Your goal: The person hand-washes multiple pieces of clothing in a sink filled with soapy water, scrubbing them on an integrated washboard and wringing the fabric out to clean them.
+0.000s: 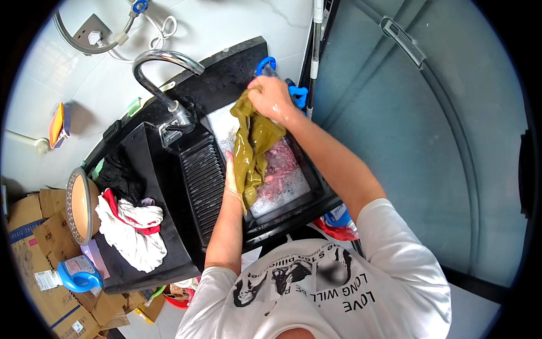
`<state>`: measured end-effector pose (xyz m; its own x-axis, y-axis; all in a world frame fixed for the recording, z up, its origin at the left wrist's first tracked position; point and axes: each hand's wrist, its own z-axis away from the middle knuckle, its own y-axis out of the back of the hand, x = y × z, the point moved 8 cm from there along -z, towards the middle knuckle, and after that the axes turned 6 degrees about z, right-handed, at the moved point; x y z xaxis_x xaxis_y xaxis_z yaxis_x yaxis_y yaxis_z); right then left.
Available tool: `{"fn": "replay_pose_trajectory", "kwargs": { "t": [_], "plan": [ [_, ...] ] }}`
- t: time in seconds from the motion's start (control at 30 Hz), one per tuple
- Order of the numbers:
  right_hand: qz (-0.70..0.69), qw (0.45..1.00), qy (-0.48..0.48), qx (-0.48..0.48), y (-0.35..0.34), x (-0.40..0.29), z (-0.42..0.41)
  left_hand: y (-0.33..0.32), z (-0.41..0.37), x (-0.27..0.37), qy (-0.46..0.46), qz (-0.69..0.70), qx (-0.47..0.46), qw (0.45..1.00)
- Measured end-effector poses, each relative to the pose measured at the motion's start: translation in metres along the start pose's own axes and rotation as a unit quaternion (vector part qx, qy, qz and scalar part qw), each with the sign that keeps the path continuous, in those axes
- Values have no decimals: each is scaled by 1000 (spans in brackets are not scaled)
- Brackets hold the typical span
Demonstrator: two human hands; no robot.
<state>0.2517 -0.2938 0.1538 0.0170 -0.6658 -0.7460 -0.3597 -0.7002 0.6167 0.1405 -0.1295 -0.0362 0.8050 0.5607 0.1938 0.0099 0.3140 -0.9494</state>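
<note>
A wet olive-green cloth [250,148] hangs bunched above soapy water in a black sink basin [305,171]. My right hand [271,99] grips its upper end near the basin's far side. Lower down, my left hand [232,180] is under and beside the cloth, partly hidden by it, so how firmly it holds cannot be told. Pinkish-red wet fabric [281,163] lies in the white suds [271,205] beneath. A ribbed washboard [205,182] forms the strip left of the basin.
A chrome faucet [165,63] arches behind the washboard. White-and-red clothing [131,229] and black cloth [120,176] lie on the left counter, beside a tan basin [79,207] on its side. A blue detergent bottle [80,273] stands near cardboard boxes [46,254]. Frosted glass [406,140] borders the right.
</note>
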Motion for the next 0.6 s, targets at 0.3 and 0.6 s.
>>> {"fn": "replay_pose_trajectory", "kwargs": {
  "t": [0.3,0.6],
  "plan": [
    [-17,975,219,10,-57,15,144,34,-3,-8,-164,104,168,967],
    [-242,943,146,-177,-47,15,181,45,15,7,-136,30,135,981]
  ]
}}
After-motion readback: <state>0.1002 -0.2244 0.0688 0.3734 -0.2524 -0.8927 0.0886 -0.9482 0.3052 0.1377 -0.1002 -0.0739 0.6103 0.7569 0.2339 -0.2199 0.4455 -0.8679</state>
